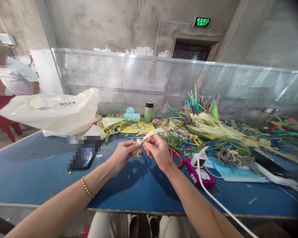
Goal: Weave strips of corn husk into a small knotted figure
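Above the middle of the blue table, my two hands are close together over a small piece of woven straw. My left hand pinches this small pale woven piece between thumb and fingers. A flat, pale yellow-green leaf strip rises from the piece and arcs to the right. My right hand is closed with its fingertips at the strip's lower part, just beside the woven piece. The finer shape of the weave is too small to make out. Red-handled scissors lie just right of my right hand.
A phone and a large white plastic bag are on the left. Behind are a green bottle and leaf strips. To the right lie a purple power socket with a white cable, grey cord and a blue mask.
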A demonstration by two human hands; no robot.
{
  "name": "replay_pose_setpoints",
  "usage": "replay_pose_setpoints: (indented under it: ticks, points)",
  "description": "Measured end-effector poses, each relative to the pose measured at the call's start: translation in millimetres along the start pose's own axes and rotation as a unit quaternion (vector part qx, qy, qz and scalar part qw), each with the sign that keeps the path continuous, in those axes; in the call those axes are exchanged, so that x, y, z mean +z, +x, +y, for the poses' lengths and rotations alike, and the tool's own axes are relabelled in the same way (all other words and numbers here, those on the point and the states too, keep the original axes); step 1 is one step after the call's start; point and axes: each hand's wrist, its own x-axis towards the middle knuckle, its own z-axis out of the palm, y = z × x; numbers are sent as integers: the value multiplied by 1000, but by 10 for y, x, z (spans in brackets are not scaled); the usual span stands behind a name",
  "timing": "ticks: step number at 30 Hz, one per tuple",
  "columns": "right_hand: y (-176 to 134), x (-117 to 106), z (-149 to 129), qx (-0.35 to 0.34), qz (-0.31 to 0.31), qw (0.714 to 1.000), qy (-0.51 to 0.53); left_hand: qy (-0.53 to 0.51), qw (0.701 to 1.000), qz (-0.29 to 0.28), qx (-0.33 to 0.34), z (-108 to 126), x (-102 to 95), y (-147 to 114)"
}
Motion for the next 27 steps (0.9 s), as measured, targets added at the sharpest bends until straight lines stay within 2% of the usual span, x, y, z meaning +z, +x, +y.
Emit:
replay_pose_setpoints:
  ticks: [2,4,7,12,21,27]
  points:
    - [-3,-2,19,4,-19,999,-29,-9,1000,-17,-2,20,13,-19]
    - [1,-15,46,2,-9,998,-65,-3,1000,-30,-1,30,22,-39]
    - [9,-47,60,-13,11,992,-124,36,998,-37,29,29,25,-60]
    - [0,-72,4,-40,4,975,-219,106,991,-51,57,26,29,-58]
    - [-10,-31,68,39,-27,991,-122,178,981,-3,74,56,57,-58]
    - [-10,-25,115,84,-51,988,-118,206,975,26,80,48,43,-45]
